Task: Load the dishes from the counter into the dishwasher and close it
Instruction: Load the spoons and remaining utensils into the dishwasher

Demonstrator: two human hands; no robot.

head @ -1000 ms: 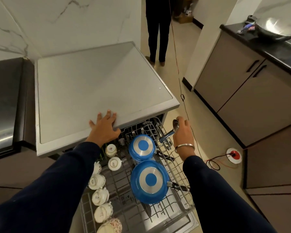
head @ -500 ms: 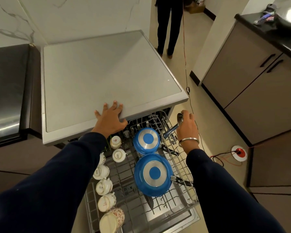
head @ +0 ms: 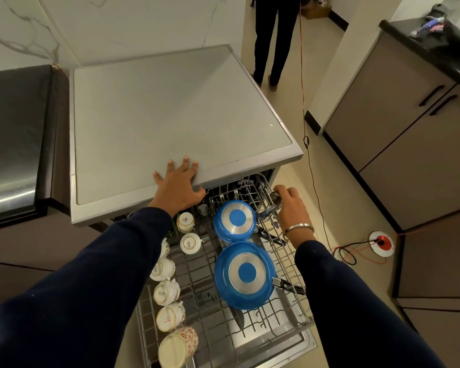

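Below the grey top of a dishwasher, its lower rack stands pulled out over the open door, seen from above. Small print on the upturned bases of two white cups reads "SISTA": one cup near the back of the rack and another in a row of cups along the rack's left side. Another cup base carries a small red mark, too small to read. At the front of that row lies a mug with a red flower pattern, on its side.

The left hand rests flat on the front edge of the dishwasher top, fingers spread and straight, thumb hooked under the lip. The right hand, a metal bangle on its wrist, curls round a metal ladle at the right rear corner of the rack, its bowl against the wire basket there.

Two blue pans sit upside down in the rack's middle, a smaller pan behind a larger pan, their dark handles pointing right. A knife lies under the larger pan.

Beyond the dishwasher, a person's legs stand on the floor. A dark bench runs along the right.
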